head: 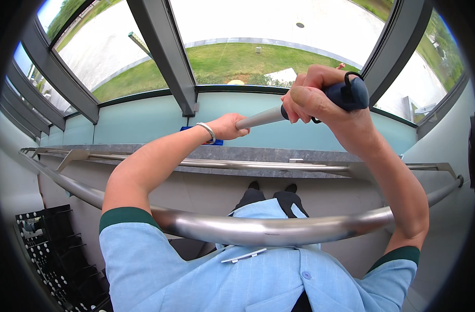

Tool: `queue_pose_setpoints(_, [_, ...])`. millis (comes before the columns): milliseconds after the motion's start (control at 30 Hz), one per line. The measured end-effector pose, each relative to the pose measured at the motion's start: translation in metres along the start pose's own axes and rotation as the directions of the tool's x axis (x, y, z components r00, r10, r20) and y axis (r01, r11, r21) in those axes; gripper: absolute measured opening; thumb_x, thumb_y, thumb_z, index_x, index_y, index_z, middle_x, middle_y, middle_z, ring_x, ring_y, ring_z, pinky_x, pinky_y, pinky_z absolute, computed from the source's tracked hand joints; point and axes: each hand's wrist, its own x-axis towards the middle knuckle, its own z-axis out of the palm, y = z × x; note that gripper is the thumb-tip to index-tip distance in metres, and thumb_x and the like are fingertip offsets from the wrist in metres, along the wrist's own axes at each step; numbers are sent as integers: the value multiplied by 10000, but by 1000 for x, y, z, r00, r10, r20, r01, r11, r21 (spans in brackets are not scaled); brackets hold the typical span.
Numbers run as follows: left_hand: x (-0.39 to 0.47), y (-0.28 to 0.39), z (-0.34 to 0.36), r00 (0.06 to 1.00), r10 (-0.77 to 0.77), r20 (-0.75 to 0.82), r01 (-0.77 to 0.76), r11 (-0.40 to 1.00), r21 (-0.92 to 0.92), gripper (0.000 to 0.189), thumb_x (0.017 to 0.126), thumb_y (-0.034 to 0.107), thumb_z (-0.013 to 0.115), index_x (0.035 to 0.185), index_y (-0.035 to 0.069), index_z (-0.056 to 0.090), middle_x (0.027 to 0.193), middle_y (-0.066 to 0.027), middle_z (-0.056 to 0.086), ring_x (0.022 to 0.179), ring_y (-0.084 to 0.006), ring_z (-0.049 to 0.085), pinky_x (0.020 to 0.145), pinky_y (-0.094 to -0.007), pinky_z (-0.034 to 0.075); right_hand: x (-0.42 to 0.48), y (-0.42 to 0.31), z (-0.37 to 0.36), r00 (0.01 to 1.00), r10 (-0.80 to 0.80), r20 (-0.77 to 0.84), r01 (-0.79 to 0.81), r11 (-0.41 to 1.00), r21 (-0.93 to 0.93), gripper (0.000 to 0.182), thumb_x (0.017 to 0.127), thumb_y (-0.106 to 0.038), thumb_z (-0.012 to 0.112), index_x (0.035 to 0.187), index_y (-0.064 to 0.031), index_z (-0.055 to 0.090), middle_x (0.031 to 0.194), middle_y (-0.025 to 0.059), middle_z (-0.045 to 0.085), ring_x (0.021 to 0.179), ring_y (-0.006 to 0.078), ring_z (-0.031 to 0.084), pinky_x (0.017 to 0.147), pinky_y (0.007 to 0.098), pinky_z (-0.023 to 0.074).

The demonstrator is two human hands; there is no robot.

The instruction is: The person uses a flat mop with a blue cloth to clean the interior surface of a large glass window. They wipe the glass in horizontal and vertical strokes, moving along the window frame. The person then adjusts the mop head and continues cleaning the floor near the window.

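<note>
A pole with a grey metal shaft slants across in front of the window wall. My right hand is closed around its dark blue handle, which has a black loop at the end. Lower on the shaft my left hand, with a silver bangle at the wrist, is closed around it. Beyond that wrist a blue and red object shows partly, down by the grey ledge. My left hand and forearm hide the rest of it, so I cannot tell whether it joins the pole.
A thick metal handrail crosses just in front of my body, with a thinner rail beyond it. Grey window posts rise above pale green lower panels. A stone ledge runs below them. Black seats or racks stand at left.
</note>
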Motion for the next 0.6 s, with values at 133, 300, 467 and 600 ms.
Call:
queue_pose_setpoints(133, [24, 30, 18, 998, 52, 29, -51, 998, -33, 146, 810, 142, 581, 909, 48, 633, 794, -93, 612, 761, -200, 571, 752, -322, 469, -20, -13, -25, 999, -37, -2, 37, 998, -44, 211, 831, -106, 632, 650, -27, 556, 605, 20, 551, 596, 94, 551, 566, 243, 444])
queue_pose_setpoints(300, [58, 91, 41, 993, 108, 38, -105, 992, -63, 144, 806, 145, 567, 901, 63, 637, 763, -89, 604, 724, -195, 567, 729, -327, 469, -50, -32, -77, 993, -110, -38, 108, 993, -44, 166, 820, -81, 628, 675, -6, 594, 585, 15, 547, 568, 73, 546, 520, 229, 447])
queue_pose_setpoints(467, [111, 181, 80, 991, 121, 64, -120, 993, -19, 150, 814, 168, 576, 922, 82, 636, 742, -54, 597, 679, -137, 561, 670, -291, 472, -101, -58, -150, 990, -133, -43, 124, 979, -165, 203, 853, -64, 575, 667, -27, 500, 564, 41, 487, 556, 144, 552, 518, 278, 428])
queue_pose_setpoints(600, [168, 257, 119, 976, 143, 166, -143, 990, -12, 143, 814, 156, 581, 925, 88, 640, 833, -60, 615, 745, -158, 571, 715, -306, 472, -150, -74, -217, 983, -142, -117, 118, 975, -189, 200, 840, -61, 571, 660, -25, 491, 557, 40, 477, 544, 143, 548, 507, 274, 418])
